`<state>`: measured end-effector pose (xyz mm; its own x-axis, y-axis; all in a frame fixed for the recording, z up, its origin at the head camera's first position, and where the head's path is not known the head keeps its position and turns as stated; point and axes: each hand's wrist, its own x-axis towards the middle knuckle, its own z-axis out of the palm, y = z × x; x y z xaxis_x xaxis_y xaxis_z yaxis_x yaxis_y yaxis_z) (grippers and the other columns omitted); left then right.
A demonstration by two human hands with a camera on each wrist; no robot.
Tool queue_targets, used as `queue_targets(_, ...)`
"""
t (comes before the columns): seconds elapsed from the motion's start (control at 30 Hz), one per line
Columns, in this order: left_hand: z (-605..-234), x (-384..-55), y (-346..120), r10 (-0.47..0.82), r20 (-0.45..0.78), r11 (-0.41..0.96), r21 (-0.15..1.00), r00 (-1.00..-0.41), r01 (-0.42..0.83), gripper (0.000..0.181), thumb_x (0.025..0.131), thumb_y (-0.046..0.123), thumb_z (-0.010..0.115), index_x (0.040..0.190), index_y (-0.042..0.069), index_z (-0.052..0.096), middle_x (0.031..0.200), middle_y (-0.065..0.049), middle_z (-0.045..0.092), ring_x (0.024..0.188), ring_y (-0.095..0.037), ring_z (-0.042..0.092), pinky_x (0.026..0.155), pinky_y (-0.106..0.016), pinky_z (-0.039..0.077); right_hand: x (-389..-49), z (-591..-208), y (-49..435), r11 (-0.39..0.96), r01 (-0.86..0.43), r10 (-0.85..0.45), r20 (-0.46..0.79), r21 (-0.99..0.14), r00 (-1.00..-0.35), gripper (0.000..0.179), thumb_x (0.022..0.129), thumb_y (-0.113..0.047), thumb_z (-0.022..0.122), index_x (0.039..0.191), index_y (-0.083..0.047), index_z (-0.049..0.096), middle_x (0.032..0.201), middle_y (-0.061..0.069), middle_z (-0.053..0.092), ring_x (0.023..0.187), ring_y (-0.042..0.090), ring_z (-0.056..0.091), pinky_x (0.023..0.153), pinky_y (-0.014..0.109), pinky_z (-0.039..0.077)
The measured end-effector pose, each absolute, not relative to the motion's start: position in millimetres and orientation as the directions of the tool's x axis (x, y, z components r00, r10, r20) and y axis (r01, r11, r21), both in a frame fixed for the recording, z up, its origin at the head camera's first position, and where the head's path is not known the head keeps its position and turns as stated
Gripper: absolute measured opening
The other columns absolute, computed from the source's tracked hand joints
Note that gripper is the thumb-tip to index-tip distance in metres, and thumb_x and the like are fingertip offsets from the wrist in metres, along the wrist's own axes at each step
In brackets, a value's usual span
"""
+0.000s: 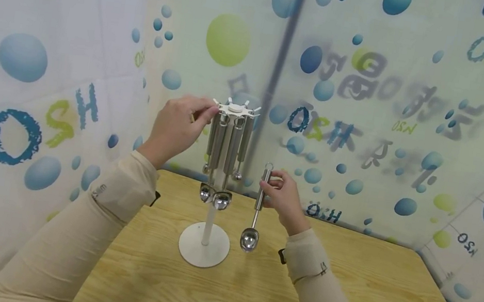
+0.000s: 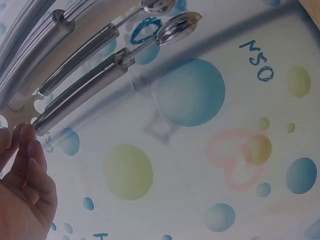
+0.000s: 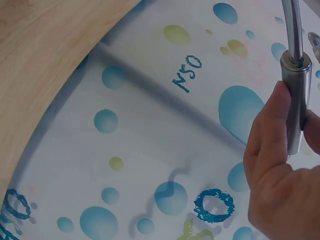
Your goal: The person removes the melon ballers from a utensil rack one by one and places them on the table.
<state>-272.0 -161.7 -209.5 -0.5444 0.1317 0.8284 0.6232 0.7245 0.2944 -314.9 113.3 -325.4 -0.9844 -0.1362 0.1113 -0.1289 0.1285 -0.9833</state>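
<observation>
My right hand (image 1: 284, 199) grips a steel ice cream scoop (image 1: 261, 193) by its handle, between thumb and fingers. The scoop hangs upright with its round bowl low, just right of the white utensil rack (image 1: 204, 246). In the right wrist view the fingers (image 3: 270, 130) lie along one side of the handle (image 3: 298, 100). My left hand (image 1: 178, 126) pinches the rack's hooked top at its left edge, thumb and fingertips together. Several steel utensils (image 1: 234, 142) hang from the hooks, some ending in round bowls. In the left wrist view a handle (image 2: 82, 92) ends right at the fingertips.
The rack stands on a light wood table (image 1: 257, 299). Close behind and at the sides hang pale curtains (image 1: 260, 28) printed with blue and green dots and letters.
</observation>
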Motion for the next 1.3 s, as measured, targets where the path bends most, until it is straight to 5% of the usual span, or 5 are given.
queue_targets(0.7,-208.9,-268.1,-163.4,0.148,0.829,0.731,0.276,-0.539,0.624,0.023,0.104,0.025,0.061,0.101,0.009,0.076,0.076,-0.005,0.065,0.070,-0.021,0.054,0.062,-0.035,0.041,-320.7,-376.1,115.2,0.235,-0.015,-0.138,-0.018,-0.972,-0.990,0.036,0.101,-0.009,0.064,0.132,0.000,0.048,0.120,0.024,0.064,0.087,0.025,0.065,0.071,0.044,0.061)
queue_targets(1.3,-209.4,-268.5,-165.0,0.140,0.833,0.722,0.284,-0.536,0.630,0.023,0.104,0.025,0.061,0.099,0.009,0.077,0.076,-0.005,0.065,0.071,-0.021,0.055,0.063,-0.035,0.042,-320.9,-420.4,108.7,0.286,0.106,-0.133,-0.149,-0.952,-0.980,0.041,0.100,-0.006,0.064,0.134,0.006,0.045,0.107,0.020,0.060,0.088,0.027,0.065,0.071,0.041,0.061)
